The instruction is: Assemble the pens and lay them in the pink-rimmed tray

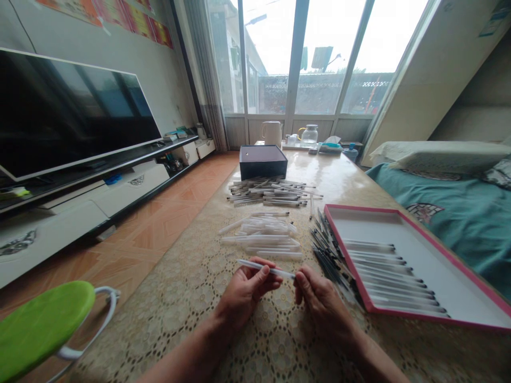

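My left hand (247, 290) is closed around a clear pen barrel (255, 265), which lies across its fingers and sticks out to the left. My right hand (317, 298) pinches the barrel's other end, fingers pressed together. Both hands hover just above the lace-patterned table (191, 298). Just beyond them lies a heap of clear barrels (263, 236). Farther back is a pile of grey pen parts (269, 192). A row of thin dark refills (329, 250) fans out beside a pink-rimmed white tray (471, 271) holding several assembled pens (391, 276).
A dark box (262, 161) stands behind the piles. A white kettle (272, 133), glass jug (309, 135) and tissues sit at the far end. A green stool (40, 324) is at left, a TV (67, 111) on its stand beyond, a teal bed (459, 213) at right.
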Demonstrator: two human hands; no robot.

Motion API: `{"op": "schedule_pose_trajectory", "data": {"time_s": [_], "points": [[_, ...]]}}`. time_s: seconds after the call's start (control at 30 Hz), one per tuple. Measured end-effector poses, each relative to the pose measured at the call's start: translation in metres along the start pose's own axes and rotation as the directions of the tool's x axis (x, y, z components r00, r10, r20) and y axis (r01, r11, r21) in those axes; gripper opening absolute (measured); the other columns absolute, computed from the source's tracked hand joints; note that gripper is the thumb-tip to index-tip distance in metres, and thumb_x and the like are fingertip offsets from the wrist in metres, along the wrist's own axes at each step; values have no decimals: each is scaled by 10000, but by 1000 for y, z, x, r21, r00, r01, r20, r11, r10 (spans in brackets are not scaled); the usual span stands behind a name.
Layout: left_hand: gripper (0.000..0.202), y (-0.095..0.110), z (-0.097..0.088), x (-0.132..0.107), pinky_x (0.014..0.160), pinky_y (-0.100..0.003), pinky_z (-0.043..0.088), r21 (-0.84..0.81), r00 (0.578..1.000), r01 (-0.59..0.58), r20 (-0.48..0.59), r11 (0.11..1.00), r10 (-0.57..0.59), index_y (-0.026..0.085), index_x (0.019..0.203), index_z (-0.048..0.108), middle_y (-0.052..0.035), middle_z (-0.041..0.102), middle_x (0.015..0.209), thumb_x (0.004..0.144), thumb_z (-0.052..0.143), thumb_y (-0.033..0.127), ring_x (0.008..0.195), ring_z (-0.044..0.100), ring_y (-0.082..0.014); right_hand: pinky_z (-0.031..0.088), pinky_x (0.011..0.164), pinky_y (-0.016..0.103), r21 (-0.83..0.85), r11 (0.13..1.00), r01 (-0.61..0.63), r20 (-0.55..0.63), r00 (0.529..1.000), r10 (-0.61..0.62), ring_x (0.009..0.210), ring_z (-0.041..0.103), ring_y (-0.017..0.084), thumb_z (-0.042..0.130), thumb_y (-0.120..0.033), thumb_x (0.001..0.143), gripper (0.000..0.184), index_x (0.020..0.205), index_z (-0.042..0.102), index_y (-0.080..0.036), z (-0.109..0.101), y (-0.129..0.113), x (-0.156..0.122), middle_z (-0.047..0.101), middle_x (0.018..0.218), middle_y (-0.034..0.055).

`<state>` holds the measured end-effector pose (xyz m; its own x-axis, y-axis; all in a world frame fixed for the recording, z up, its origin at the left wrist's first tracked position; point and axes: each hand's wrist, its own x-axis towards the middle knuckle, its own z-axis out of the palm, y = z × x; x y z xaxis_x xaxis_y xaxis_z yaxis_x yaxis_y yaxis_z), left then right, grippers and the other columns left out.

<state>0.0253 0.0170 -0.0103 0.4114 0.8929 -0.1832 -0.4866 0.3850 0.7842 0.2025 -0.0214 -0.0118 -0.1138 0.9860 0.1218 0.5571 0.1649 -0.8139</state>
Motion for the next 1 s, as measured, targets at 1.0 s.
{"op": "schedule_pose_trajectory", "data": {"time_s": [1.0], "points": [[510,27,25,-23,656,-345,542,533,993,61,-117,844,2,132,1238,392,-122,521,1036,769,566,233,763,643,-185,375,507,201,-165,986,-2,-197,980,-31,536,539,136,343,-307,898,246,776,526,-199,3,-4,1,569,612,-7]]}}
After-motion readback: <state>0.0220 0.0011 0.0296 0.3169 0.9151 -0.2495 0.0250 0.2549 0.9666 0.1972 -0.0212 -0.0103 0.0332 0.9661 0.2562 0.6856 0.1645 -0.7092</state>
